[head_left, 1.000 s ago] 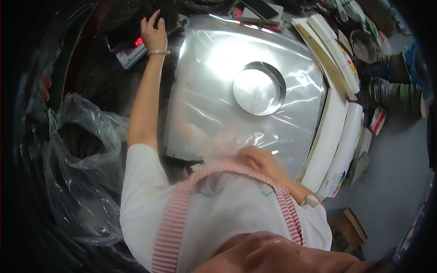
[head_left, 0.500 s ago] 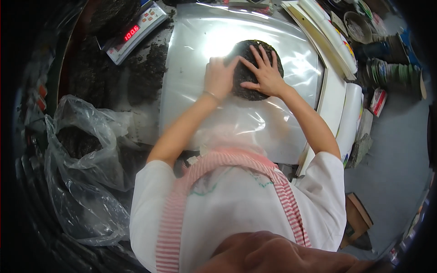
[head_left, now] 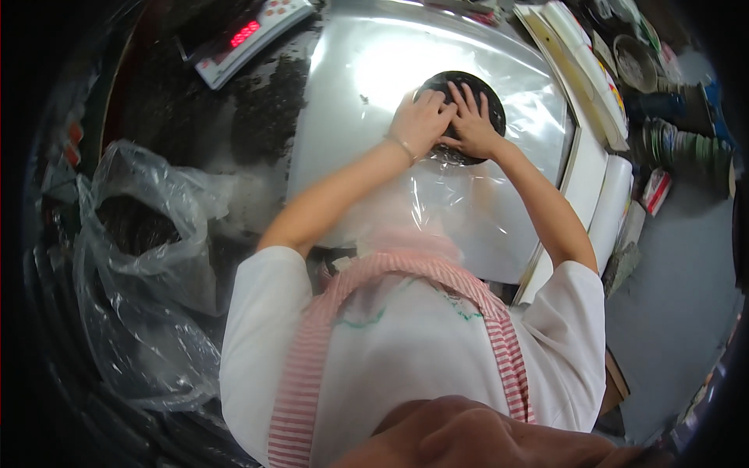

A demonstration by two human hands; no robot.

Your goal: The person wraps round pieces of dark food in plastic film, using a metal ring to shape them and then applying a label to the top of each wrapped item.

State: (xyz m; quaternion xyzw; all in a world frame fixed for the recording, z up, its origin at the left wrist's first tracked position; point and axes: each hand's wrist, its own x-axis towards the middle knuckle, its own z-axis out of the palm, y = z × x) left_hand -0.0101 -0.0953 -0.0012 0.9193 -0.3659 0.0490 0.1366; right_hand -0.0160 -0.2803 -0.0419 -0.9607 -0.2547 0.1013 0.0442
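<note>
A dark, round, flat disc (head_left: 496, 111), its material hard to make out, lies on a shiny clear plastic sheet (head_left: 343, 148). My right hand (head_left: 474, 131) rests on the disc's right part, open, with fingers spread and pointing away from me. Against its left and middle part is my left hand (head_left: 421, 123), fingers bent and drawn together; its fingertips are partly hidden, so what they pinch, if anything, does not show. The two hands meet near the disc's centre. A thin bracelet circles my left wrist.
At the upper left stands a white digital scale (head_left: 253, 40) with a red display. Dark crumbs cover the worktop (head_left: 242, 129) near it. A clear plastic bag (head_left: 148, 327) holding dark stuff sits at left. Paper stacks (head_left: 577, 78) and a white roll (head_left: 610, 199) line the right.
My left hand has moved from the disc's left edge farther onto it, closer to my right hand. The right hand's fingers stay spread. The whole view has shifted slightly.
</note>
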